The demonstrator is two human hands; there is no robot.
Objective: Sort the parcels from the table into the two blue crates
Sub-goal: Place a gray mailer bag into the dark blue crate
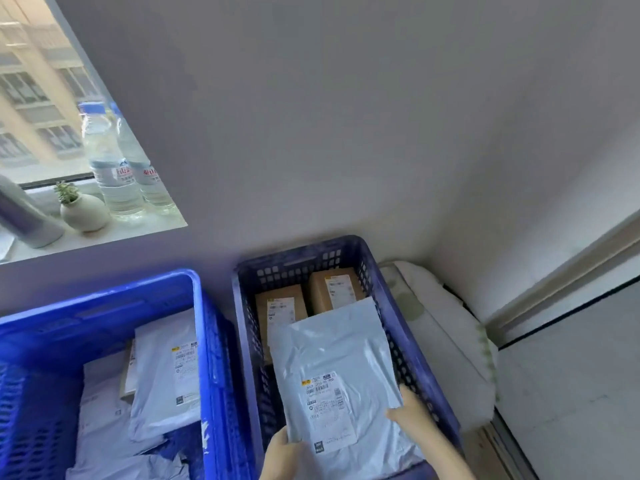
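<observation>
Left hand [282, 457] and right hand [417, 422] pinch a grey mailer [332, 362] above 2 boxes [280, 308] in a crate [244, 306].

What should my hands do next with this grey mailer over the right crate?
Probably lower the grey mailer and let go: the left hand and right hand hold its near edge, and it already leans inside the right crate over the cardboard boxes.

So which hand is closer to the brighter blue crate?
Left. The left hand grips the grey parcel right beside that crate; the right hand holds the parcel's other edge, farther away.
</observation>
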